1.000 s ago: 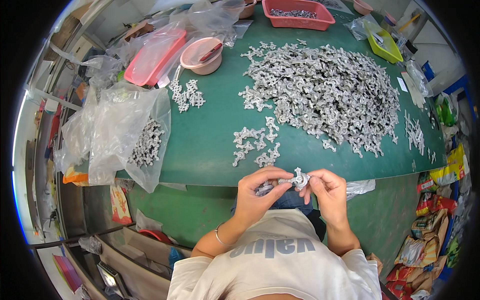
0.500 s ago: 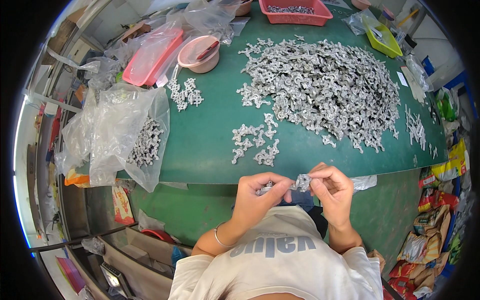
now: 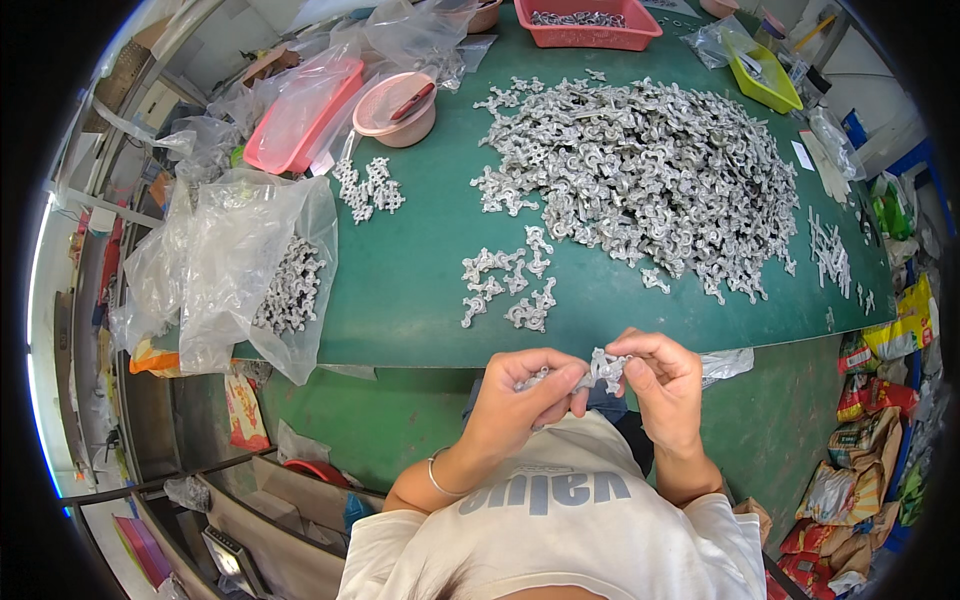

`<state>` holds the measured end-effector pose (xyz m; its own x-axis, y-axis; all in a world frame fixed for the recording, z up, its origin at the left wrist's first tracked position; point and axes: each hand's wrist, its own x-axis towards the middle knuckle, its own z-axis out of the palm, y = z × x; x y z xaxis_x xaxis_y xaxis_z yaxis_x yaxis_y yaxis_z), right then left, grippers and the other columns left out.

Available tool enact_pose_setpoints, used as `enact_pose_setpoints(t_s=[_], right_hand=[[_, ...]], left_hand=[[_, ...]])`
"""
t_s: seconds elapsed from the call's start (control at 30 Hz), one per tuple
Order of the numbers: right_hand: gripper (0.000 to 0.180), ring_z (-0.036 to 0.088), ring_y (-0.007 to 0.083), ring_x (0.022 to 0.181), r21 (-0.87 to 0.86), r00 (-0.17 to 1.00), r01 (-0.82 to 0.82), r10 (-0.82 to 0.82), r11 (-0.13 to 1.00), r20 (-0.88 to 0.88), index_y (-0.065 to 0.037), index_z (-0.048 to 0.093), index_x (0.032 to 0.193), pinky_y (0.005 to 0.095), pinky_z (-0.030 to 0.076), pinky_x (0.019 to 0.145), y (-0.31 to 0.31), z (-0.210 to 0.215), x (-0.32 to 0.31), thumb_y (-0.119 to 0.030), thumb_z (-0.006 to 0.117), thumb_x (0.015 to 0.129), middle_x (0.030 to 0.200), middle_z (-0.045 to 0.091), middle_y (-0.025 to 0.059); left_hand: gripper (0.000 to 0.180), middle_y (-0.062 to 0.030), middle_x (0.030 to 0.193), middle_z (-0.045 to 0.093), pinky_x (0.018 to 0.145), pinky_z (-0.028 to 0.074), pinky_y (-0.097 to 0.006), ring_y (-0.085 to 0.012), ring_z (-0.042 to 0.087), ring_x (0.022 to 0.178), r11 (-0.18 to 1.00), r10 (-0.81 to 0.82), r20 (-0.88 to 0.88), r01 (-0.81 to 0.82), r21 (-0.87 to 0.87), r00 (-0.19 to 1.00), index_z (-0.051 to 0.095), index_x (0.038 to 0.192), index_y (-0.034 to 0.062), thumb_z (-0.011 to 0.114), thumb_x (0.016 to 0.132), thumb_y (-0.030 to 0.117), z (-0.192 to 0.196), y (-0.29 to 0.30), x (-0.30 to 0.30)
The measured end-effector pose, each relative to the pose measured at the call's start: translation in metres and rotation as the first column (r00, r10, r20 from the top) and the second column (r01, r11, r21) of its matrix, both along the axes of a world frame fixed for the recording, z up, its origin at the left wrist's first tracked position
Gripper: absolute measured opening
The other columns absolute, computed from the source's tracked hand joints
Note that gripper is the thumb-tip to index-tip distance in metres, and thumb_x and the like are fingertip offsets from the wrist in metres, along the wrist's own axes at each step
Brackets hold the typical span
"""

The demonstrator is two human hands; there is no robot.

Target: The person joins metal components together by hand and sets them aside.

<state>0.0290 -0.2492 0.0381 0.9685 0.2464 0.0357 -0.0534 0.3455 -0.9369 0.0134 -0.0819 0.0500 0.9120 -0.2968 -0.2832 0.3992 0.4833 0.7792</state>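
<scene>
Between both hands, just off the table's near edge, is a small silvery metal casting (image 3: 606, 370) with curved lobes. My right hand (image 3: 660, 380) pinches its right side between thumb and fingertips. My left hand (image 3: 525, 395) is closed, its thumb and forefinger at the left side of that piece, and more grey metal castings (image 3: 532, 379) show within its curled fingers. A few loose castings (image 3: 510, 285) lie on the green table (image 3: 410, 270) beyond my hands. Farther right spreads a large heap of the same castings (image 3: 650, 180).
At the left, a clear plastic bag (image 3: 240, 260) holds more castings, with a small group (image 3: 368, 188) beside it. Around the back stand a pink basin (image 3: 395, 110), red trays (image 3: 590, 35) and a yellow-green basket (image 3: 765, 78). Thin metal sticks (image 3: 828, 255) lie at the right.
The casting between my hands has turned and now shows its lobed outline more fully. Both hands have shifted slightly; the heap and loose groups stay as they were.
</scene>
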Motion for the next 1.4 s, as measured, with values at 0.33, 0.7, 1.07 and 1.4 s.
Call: enact_pose_setpoints(t_s=[0.33,0.7,1.07,1.4], right_hand=[[0.009,0.043,0.0027,0.057,-0.061,0.994,0.093,-0.089,0.994,0.064,0.002,0.057,0.080,0.0169,0.033,0.049,0.0027,0.0034,0.0035,-0.003,0.051,0.084,0.071,0.053,0.0024],[0.020,0.046,0.0040,0.045,0.036,0.986,0.028,-0.021,0.999,-0.167,-0.003,0.049,0.069,0.0172,0.034,0.041,0.0029,0.0040,0.0071,-0.013,0.051,0.086,0.056,0.051,0.0009],[0.018,0.051,0.0077,0.050,0.192,0.975,-0.034,0.074,0.981,-0.209,-0.003,0.049,0.073,0.0187,0.036,0.040,0.0030,0.0042,0.0076,-0.013,0.047,0.088,0.063,0.056,0.0054],[0.025,0.044,0.0108,0.042,0.150,0.971,0.015,0.021,0.989,-0.237,-0.005,0.041,0.067,0.0204,0.032,0.036,0.0066,0.0081,0.0061,-0.017,0.045,0.088,0.059,0.052,0.0124]], left_hand=[[0.012,-0.0052,0.064,0.057,0.040,0.026,-0.015,-0.0010,0.036,0.045,0.995,-0.050,0.011,0.049,0.092,0.999,0.055,0.091,-0.0011,0.053,0.083,0.007,0.0043,-0.0064,-0.0033],[0.014,-0.0026,0.062,0.056,0.040,0.027,-0.015,-0.0008,0.038,0.046,0.982,-0.145,-0.036,0.148,0.116,0.989,0.061,0.081,-0.0003,0.054,0.084,0.011,0.0074,-0.0005,-0.0028],[0.030,-0.0108,0.057,0.053,0.037,0.020,-0.017,-0.0026,0.028,0.037,0.986,-0.160,-0.006,0.160,0.051,0.987,0.059,0.087,-0.0056,0.046,0.089,0.021,0.0072,-0.0002,-0.0058],[0.034,-0.0114,0.057,0.053,0.036,0.020,-0.017,-0.0026,0.028,0.037,0.986,-0.166,0.019,0.166,0.024,0.986,0.058,0.088,-0.0060,0.047,0.088,0.026,0.0077,-0.0016,-0.0062]])
